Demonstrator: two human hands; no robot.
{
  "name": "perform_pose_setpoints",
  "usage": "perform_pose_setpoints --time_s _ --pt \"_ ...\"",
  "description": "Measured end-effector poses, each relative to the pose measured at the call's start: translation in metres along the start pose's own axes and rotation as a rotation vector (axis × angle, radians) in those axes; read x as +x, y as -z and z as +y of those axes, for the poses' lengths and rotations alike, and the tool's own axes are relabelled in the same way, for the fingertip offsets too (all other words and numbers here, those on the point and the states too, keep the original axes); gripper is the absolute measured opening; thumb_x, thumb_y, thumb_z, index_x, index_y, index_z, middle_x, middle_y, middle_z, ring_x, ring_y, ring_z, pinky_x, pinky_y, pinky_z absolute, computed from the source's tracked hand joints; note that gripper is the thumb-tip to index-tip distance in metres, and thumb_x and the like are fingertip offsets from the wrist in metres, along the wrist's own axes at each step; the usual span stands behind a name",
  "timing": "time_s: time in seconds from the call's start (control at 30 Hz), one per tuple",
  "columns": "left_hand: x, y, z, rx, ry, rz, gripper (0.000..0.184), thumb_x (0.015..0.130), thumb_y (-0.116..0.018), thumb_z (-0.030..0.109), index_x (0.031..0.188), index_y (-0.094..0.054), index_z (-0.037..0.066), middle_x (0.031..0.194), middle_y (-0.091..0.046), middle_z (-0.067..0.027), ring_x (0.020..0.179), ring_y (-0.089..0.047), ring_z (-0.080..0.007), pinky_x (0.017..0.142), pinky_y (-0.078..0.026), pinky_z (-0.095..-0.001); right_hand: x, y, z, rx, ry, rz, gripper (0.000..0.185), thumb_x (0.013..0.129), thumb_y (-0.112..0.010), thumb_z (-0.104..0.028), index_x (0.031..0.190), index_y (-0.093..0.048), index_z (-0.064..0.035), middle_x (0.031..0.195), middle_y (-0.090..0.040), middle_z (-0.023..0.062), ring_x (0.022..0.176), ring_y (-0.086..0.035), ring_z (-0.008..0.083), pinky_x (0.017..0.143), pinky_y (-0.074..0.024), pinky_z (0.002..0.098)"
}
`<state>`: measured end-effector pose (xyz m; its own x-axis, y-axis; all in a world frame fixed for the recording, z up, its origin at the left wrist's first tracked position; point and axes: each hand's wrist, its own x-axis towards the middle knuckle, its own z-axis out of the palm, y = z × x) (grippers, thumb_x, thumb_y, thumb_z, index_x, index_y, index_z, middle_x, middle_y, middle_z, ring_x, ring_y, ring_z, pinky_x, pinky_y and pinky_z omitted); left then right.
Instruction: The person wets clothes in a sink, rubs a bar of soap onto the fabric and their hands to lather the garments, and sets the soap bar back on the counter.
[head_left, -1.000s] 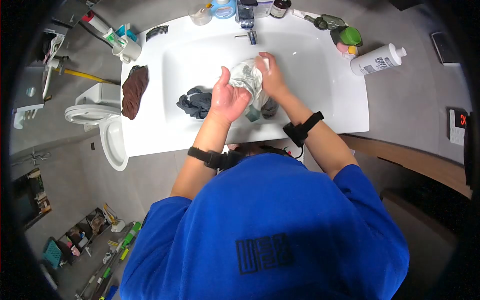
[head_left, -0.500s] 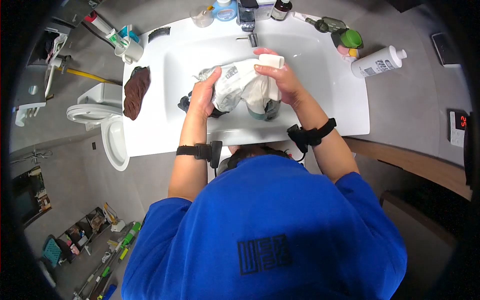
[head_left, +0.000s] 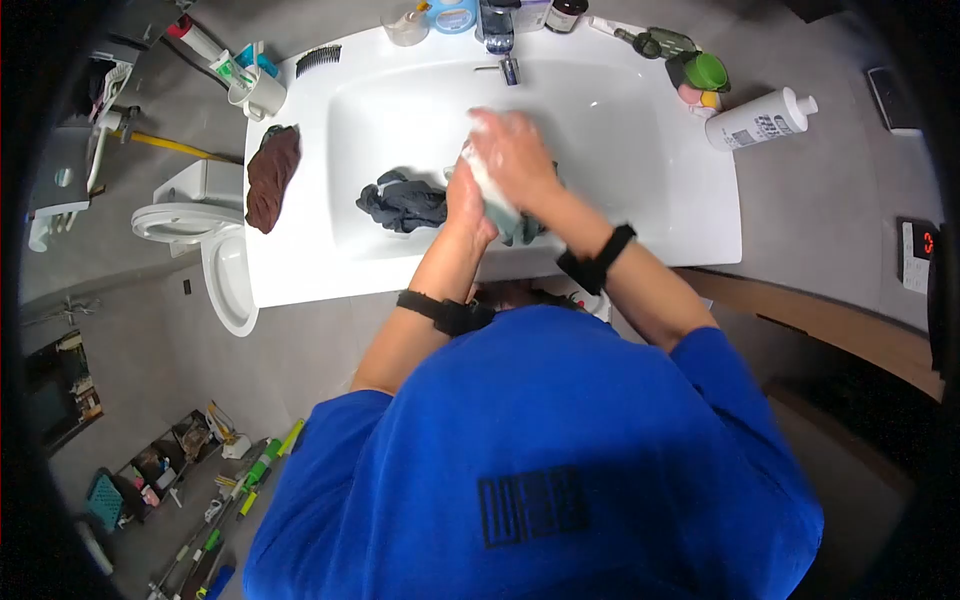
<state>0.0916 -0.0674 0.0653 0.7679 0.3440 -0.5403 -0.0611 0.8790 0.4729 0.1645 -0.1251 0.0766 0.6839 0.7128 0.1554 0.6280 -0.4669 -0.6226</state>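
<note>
Over the white sink [head_left: 620, 160], my left hand [head_left: 466, 200] and my right hand [head_left: 512, 158] press together around a bunched white cloth [head_left: 486, 180]. Only a strip of the cloth shows between the palms. The right hand lies on top and is slightly blurred by motion. Beneath the hands is a grey-green cloth [head_left: 522, 232], partly hidden by them. A dark grey cloth [head_left: 402, 202] rests in the basin to the left of my left hand.
A brown cloth [head_left: 272, 180] lies on the left rim, near a comb [head_left: 319, 60] and a cup [head_left: 257, 96] with toothpaste. The faucet [head_left: 509, 70] is at the back. A white bottle [head_left: 762, 120] lies at the right rim.
The white cloth, spread between both hands half a second ago, is now bunched between them. Both hands have come together, and the dark grey cloth shows more fully.
</note>
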Motion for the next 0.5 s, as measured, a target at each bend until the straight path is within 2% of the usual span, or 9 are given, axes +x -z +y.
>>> perform_pose_setpoints --time_s 0.03,0.1,0.17,0.23,0.3,0.37,0.4,0.43,0.5 --pt "0.009 0.003 0.001 -0.006 -0.004 -0.008 0.041 0.098 -0.034 0.040 0.121 -0.052 0.012 0.114 -0.059 -0.0065 0.103 -0.057 -0.0220 0.090 -0.047 -0.0366 -0.008 0.004 -0.010 -0.008 0.007 0.002 0.038 0.087 -0.056 -0.028 0.124 -0.053 -0.0216 0.119 -0.052 0.0192 0.116 -0.046 0.0387 0.096 -0.0401 0.0431" --pt "0.024 0.026 -0.002 -0.392 -0.005 -0.281 0.038 0.097 -0.036 0.037 0.117 -0.055 0.011 0.113 -0.060 -0.0067 0.102 -0.058 -0.0224 0.087 -0.048 -0.0363 -0.030 0.007 -0.027 -0.150 0.431 0.081 0.040 0.090 -0.051 -0.029 0.129 -0.048 -0.0186 0.121 -0.052 0.0221 0.120 -0.043 0.0391 0.097 -0.0379 0.0420" --pt "0.029 0.031 -0.002 -0.157 0.035 -0.223 0.034 0.098 -0.036 0.031 0.118 -0.053 0.009 0.108 -0.061 -0.0091 0.099 -0.060 -0.0251 0.086 -0.050 -0.0368 -0.003 0.000 0.002 -0.057 0.374 0.001 0.040 0.091 -0.050 -0.029 0.130 -0.049 -0.0191 0.124 -0.052 0.0203 0.121 -0.044 0.0389 0.097 -0.0379 0.0418" --pt "0.017 0.019 -0.006 -0.008 0.125 -0.091 0.038 0.098 -0.033 0.036 0.122 -0.050 0.011 0.116 -0.058 -0.0084 0.106 -0.057 -0.0266 0.085 -0.050 -0.0386 0.023 -0.005 0.024 0.377 -0.208 -0.194 0.040 0.090 -0.051 -0.028 0.129 -0.051 -0.0194 0.122 -0.054 0.0167 0.116 -0.049 0.0378 0.095 -0.0401 0.0425" --pt "0.009 0.008 0.003 0.001 0.130 -0.111 0.038 0.098 -0.033 0.036 0.125 -0.048 0.013 0.119 -0.056 -0.0086 0.107 -0.057 -0.0282 0.085 -0.050 -0.0387 0.012 0.008 0.014 0.297 -0.093 -0.097 0.040 0.088 -0.055 -0.031 0.124 -0.055 -0.0157 0.123 -0.053 0.0159 0.107 -0.054 0.0381 0.087 -0.0450 0.0447" --pt "-0.006 0.001 0.014 0.019 0.038 -0.121 0.038 0.098 -0.033 0.035 0.125 -0.049 0.014 0.119 -0.056 -0.0080 0.107 -0.056 -0.0277 0.085 -0.050 -0.0374 -0.019 0.017 -0.005 -0.057 0.562 0.130 0.041 0.085 -0.058 -0.034 0.122 -0.057 -0.0163 0.121 -0.054 0.0161 0.099 -0.056 0.0364 0.085 -0.0458 0.0430" --pt "0.056 0.063 -0.015 -0.119 0.029 -0.325 0.040 0.097 -0.035 0.040 0.125 -0.048 0.015 0.120 -0.055 -0.0074 0.108 -0.056 -0.0274 0.087 -0.048 -0.0366 -0.036 0.026 -0.027 -0.081 0.590 0.130 0.042 0.084 -0.060 -0.033 0.123 -0.058 -0.0167 0.120 -0.054 0.0156 0.096 -0.055 0.0342 0.085 -0.0456 0.0411" --pt "0.037 0.047 -0.008 -0.121 0.030 -0.323 0.040 0.097 -0.035 0.040 0.125 -0.048 0.015 0.120 -0.055 -0.0074 0.108 -0.056 -0.0274 0.087 -0.048 -0.0366 -0.032 0.020 -0.026 -0.081 0.588 0.127 0.042 0.084 -0.060 -0.033 0.123 -0.058 -0.0167 0.120 -0.054 0.0156 0.096 -0.055 0.0342 0.085 -0.0456 0.0411" --pt "-0.022 -0.008 0.019 0.398 0.058 0.223 0.045 0.095 -0.038 0.045 0.125 -0.048 0.013 0.116 -0.057 -0.0080 0.106 -0.057 -0.0246 0.088 -0.048 -0.0362 -0.011 0.001 -0.008 -0.048 0.496 0.239 0.040 0.085 -0.059 -0.031 0.122 -0.058 -0.0164 0.114 -0.057 0.0143 0.095 -0.055 0.0324 0.083 -0.0456 0.0403"
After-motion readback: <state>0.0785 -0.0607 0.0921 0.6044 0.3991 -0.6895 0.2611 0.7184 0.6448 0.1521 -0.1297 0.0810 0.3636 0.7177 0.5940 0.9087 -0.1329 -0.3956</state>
